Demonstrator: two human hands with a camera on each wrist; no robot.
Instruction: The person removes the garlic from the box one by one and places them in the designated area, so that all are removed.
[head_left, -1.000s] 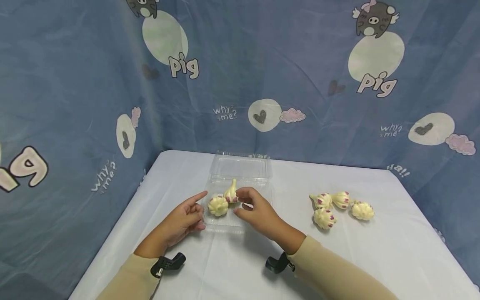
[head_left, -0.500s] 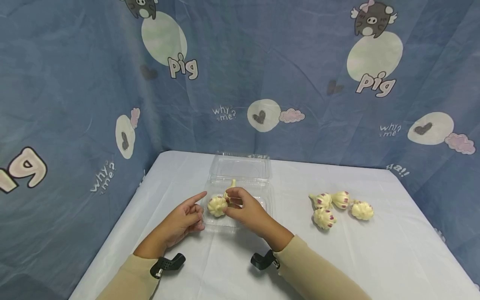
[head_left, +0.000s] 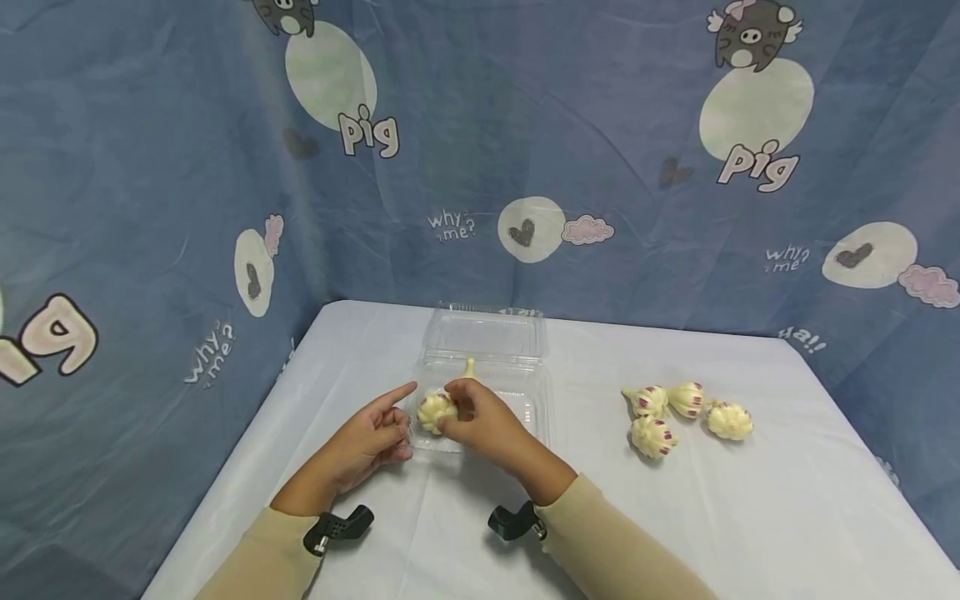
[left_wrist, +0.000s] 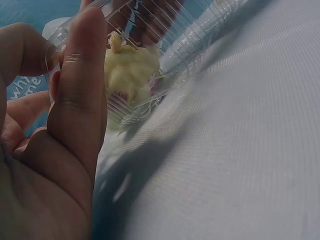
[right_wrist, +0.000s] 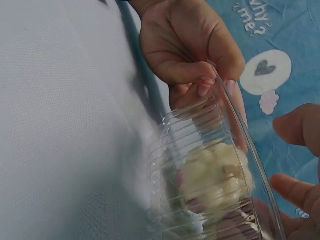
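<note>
A hinged clear plastic box (head_left: 531, 408) lies with its lid thrown back. My left hand (head_left: 371, 442) pinches the near-left rim between thumb and fingers, index finger pointing out along the side. In the box sits a cream garlic bulb (head_left: 435, 412) with purple marks, seen through the ribbed wall in the left wrist view. Over the box is my right hand (head_left: 491, 421), thumb and index finger spread beside that bulb; the right wrist view shows a gap between these fingers (right_wrist: 297, 192). A second garlic bulb (head_left: 469, 367) is mostly hidden behind the right hand, only its stem showing.
Several more garlic bulbs (head_left: 652, 436) lie in a loose cluster on the white tablecloth (head_left: 750, 517), right of the box. Behind the box stands the raised lid (head_left: 487, 333). A blue printed curtain (head_left: 420, 150) closes off the back and left sides.
The right hand has moved left across the box, from beside the second garlic bulb to the first one, covering most of the second. The left hand has stayed at the rim.
</note>
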